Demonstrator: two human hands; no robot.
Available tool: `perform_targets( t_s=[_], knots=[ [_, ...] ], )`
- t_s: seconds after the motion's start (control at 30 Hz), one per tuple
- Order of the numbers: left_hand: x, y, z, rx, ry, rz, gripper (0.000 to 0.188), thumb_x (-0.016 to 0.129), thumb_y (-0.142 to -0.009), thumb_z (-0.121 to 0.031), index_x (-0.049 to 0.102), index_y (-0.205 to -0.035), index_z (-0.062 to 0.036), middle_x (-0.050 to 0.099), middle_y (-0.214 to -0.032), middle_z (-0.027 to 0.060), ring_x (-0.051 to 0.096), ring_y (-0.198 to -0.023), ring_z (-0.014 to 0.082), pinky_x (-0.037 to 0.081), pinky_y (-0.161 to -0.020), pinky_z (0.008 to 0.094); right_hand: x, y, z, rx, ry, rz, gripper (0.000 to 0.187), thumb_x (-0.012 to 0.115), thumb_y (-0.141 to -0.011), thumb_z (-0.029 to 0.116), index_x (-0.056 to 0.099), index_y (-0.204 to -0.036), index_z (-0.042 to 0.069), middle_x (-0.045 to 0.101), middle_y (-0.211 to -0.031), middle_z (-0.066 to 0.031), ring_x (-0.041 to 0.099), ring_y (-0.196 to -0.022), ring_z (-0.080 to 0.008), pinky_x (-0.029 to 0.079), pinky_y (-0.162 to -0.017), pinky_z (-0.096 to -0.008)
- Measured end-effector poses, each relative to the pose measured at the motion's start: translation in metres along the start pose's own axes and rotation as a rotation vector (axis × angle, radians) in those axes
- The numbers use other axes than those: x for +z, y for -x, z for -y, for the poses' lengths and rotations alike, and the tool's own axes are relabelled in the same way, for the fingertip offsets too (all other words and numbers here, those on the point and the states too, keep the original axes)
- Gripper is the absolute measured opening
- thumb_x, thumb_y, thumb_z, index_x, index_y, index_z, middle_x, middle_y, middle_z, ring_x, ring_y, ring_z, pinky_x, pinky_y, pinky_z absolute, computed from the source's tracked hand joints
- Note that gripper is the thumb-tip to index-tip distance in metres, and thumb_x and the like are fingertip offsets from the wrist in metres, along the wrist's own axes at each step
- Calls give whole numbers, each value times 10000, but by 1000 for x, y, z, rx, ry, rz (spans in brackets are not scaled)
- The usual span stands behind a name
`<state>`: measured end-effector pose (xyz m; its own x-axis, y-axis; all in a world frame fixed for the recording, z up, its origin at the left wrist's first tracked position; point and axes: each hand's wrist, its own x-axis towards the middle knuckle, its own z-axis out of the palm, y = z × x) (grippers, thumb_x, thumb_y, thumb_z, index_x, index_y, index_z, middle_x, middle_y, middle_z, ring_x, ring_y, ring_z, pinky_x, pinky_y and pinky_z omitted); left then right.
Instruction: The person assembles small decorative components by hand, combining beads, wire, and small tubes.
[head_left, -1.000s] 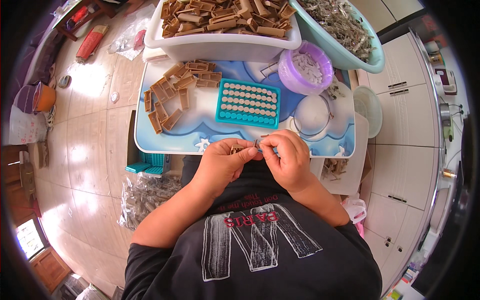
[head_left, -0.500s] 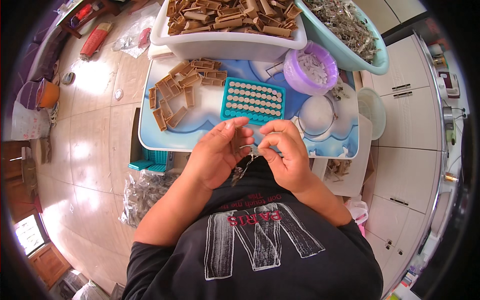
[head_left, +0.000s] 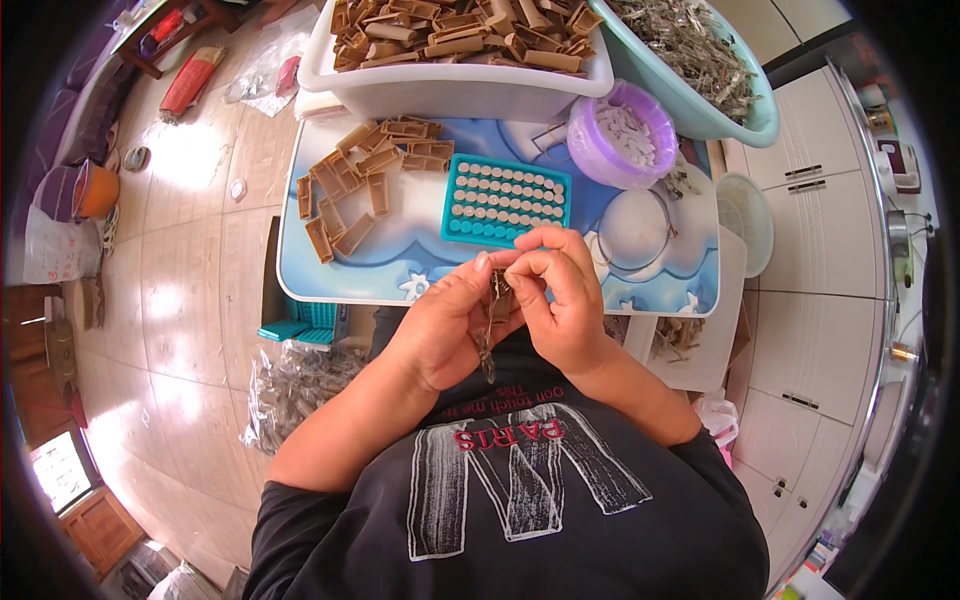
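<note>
Just in front of the table's near edge, my left hand (head_left: pixel 446 328) is closed around a small brown plastic shell (head_left: pixel 499 308), partly hidden by the fingers. A thin dark, shiny strip (head_left: pixel 488 362) hangs down from it toward my shirt. My right hand (head_left: pixel 562 305) is at the shell's upper end with thumb and forefinger pinched together; what lies between those fingertips is too small to make out. Beyond my hands, a teal tray (head_left: pixel 449 208) holds rows of small whitish round pieces, its nearest row teal. Similar brown shells (head_left: pixel 340 180) lie loose on the left of the table.
Behind the blue-and-white table (head_left: pixel 370 275) stand a white tub (head_left: pixel 460 97) of brown shells and a pale teal basin (head_left: pixel 765 120) of shiny strips. A purple-lined bowl (head_left: pixel 590 165) of white pieces sits right. Below left are an open box (head_left: pixel 268 270) and a clear bag (head_left: pixel 290 390).
My right hand has moved left, up against the brown shell in my left hand. The shiny strip now hangs straighter down beside the shell.
</note>
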<state>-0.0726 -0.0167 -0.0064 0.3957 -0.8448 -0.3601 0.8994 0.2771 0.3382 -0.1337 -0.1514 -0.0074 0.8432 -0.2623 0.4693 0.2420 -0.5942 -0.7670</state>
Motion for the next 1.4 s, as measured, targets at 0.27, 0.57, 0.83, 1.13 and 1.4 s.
perform_targets(
  t_s=[0.27,0.57,0.83,1.13,1.4],
  knots=[
    [1,2,0,42,-35,19,377,382,-989,-269,458,-1261,-19,573,-1157,87,565,-1070,178,434,-934,352,-1,2,-3,-3,43,-5,137,650,-735,-19,548,-803,40,559,-927,-94,540,-819,-258,434,-723,-347],
    [-2,2,3,98,-181,-53,340,434,-976,-188,450,-1236,31,571,-1125,110,587,-1031,191,473,-906,334,-4,3,-4,-9,26,51,108,646,-766,-21,568,-828,20,547,-922,-103,555,-806,-227,464,-679,-308],
    [-2,2,3,144,-170,-105,296,406,-985,-180,473,-1194,20,579,-1082,99,590,-988,173,478,-884,322,-4,4,-2,-178,152,45,154,685,-731,37,593,-854,43,555,-932,-90,551,-845,-272,447,-731,-363],
    [-2,0,3,326,-244,-211,252,403,-986,-169,472,-1156,4,560,-1152,136,553,-1074,208,453,-920,326,-3,8,9,-153,194,106,290,724,-696,103,579,-942,51,555,-977,-95,548,-883,-286,441,-759,-388],
    [-2,-1,3,383,-261,-213,246,443,-972,-166,450,-1161,-9,533,-1206,150,521,-1141,244,432,-958,351,7,17,14,135,71,170,375,754,-673,80,489,-937,47,592,-781,-72,586,-752,-258,439,-707,-367]
  ],
)
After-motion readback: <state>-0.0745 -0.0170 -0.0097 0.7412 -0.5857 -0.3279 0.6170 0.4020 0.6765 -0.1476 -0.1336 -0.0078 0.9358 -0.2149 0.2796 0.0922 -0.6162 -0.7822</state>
